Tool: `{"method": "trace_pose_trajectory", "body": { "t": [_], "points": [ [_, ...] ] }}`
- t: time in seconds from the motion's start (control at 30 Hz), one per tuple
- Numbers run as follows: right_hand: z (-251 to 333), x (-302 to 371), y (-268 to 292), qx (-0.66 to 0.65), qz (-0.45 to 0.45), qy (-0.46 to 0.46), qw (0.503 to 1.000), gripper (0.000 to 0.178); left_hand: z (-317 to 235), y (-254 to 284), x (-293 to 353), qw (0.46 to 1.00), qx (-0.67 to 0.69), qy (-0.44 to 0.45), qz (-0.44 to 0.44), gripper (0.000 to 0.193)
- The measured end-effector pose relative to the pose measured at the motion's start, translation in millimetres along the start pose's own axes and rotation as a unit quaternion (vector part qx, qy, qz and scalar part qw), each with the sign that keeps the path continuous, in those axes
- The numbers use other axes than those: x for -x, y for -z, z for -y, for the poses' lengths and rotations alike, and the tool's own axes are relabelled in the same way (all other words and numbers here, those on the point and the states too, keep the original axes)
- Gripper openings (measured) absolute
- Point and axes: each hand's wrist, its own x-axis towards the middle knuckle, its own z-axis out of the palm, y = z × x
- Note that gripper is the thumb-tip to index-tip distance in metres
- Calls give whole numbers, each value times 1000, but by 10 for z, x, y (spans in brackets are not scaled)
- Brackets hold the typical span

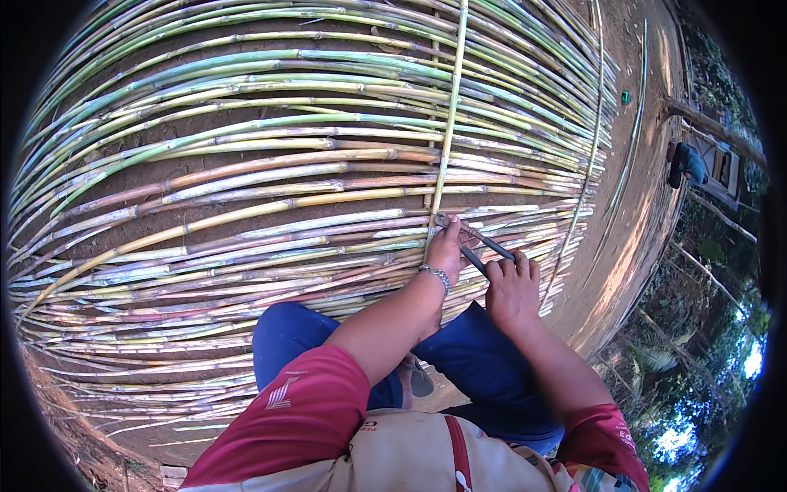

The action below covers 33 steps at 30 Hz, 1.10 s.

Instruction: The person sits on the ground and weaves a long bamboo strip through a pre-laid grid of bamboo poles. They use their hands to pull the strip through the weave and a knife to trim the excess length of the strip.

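Note:
Rows of long, thin bamboo poles (270, 164), green to yellow-brown, lie side by side on the ground. A light bamboo crosspiece (453, 98) runs over them toward me. My right hand (514, 287) is closed on the dark handles of a pair of pincers (494, 246), whose head is by the near end of the crosspiece. There my left hand (447, 248), with a chain bracelet at the wrist, is closed beside the pincers' head. What its fingers hold is hidden.
Another thin crosspiece (588, 172) lies across the poles' right ends. Loose poles (635, 123) and a small green object (625, 97) lie on the dirt at right. A person (691, 164) bends near a wooden structure. My bent knees (291, 340) are close to the poles.

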Motion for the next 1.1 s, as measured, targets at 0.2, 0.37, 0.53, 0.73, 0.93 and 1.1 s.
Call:
{"method": "trace_pose_trajectory", "body": {
  "t": [0.2, 0.37, 0.53, 0.73, 0.93, 1.1],
  "points": [
    [-229, -105, 19, 6, 47, 38, 998, 21, -31, -30, 42, 1000, -27, 15, 2, 53],
    [-361, -133, 84, -67, 67, 52, 994, 32, 49, -49, -13, 1000, -13, 6, -12, 50],
    [-333, -362, 136, -12, 113, -5, 993, 47, 118, -165, -102, 997, -28, -29, -64, 46],
    [-155, -463, 404, -274, 319, -104, 901, 38, 18, -212, 24, 992, -55, -45, -107, 46],
    [119, -158, -84, -587, 326, -283, 685, 25, -18, -110, 181, 992, -69, -58, -86, 40],
    [245, 29, -444, -627, 268, -309, 662, 23, 22, 54, 150, 972, -202, -99, -72, 35]
  ]
}}
